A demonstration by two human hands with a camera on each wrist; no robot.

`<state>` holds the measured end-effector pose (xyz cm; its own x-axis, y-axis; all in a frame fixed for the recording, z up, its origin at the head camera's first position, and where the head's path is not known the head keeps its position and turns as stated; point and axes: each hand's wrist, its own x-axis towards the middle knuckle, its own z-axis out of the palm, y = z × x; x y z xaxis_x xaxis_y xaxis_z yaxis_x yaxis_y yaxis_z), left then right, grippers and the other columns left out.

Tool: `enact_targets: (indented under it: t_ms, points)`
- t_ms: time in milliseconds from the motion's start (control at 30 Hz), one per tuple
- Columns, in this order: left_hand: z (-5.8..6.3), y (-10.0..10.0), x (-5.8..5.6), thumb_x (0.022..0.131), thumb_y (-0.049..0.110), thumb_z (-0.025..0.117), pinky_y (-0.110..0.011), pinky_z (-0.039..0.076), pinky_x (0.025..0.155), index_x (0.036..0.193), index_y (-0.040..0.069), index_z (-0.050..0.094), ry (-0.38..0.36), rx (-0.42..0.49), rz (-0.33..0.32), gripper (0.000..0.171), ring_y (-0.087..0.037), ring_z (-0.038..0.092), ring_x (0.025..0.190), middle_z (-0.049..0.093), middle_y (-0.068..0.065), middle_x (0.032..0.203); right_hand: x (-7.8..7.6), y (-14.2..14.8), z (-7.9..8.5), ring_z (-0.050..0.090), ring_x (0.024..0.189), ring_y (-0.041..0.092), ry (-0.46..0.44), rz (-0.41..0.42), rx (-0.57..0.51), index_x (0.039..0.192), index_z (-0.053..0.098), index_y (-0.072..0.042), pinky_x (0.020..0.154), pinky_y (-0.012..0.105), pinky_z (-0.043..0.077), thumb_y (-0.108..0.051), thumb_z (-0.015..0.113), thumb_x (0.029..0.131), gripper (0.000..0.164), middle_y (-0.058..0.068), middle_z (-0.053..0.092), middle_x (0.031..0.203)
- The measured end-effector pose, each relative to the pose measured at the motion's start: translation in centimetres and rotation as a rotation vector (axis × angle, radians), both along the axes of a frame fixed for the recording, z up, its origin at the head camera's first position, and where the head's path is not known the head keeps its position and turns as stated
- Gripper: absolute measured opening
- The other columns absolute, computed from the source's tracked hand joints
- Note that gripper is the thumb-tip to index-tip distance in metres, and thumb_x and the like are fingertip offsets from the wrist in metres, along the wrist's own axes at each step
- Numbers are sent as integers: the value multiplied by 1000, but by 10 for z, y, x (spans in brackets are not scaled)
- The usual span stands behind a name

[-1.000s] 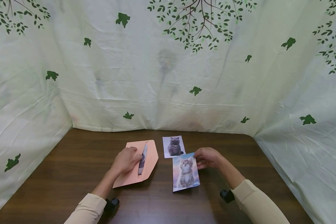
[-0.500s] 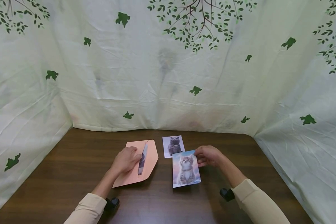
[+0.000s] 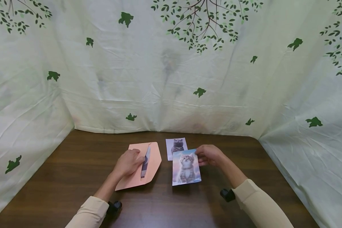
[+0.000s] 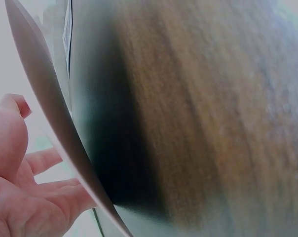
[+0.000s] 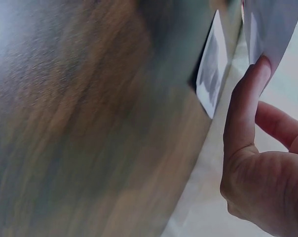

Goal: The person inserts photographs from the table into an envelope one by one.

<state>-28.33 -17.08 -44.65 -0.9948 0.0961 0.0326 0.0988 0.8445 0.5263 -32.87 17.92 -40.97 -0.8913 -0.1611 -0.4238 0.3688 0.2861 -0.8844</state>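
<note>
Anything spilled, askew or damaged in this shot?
Nothing looks spilled or plainly damaged. Odd bit: greyish smudges on the pale curtain, stain or shadow, can't tell. The kitten picture partly covers the cat picture in the head view, but that's just the right hand holding it up.

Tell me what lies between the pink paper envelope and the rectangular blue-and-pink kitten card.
In the head view, only bare brown wood-grain tabletop shows between the envelope and the kitten card.

head view: soft light, shiny patch on table (image 3: pixel 159 213), shadow under kitten card (image 3: pixel 186 167) | left wrist view: blurry wood, big dark shadow | right wrist view: blurry, bright top-left spot
</note>
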Motion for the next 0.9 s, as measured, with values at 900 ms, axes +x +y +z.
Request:
enact_targets:
  t_ms: [900]
  points:
    - [2, -2, 0, 98, 29, 53, -57, 42, 108, 134, -6, 58, 16, -16, -14, 51, -45, 53, 128, 60, -27, 134, -12, -40, 18, 68, 68, 17, 57, -86, -72, 115, 59, 7, 66, 33, 61, -6, 58, 95, 24, 12, 69, 94]
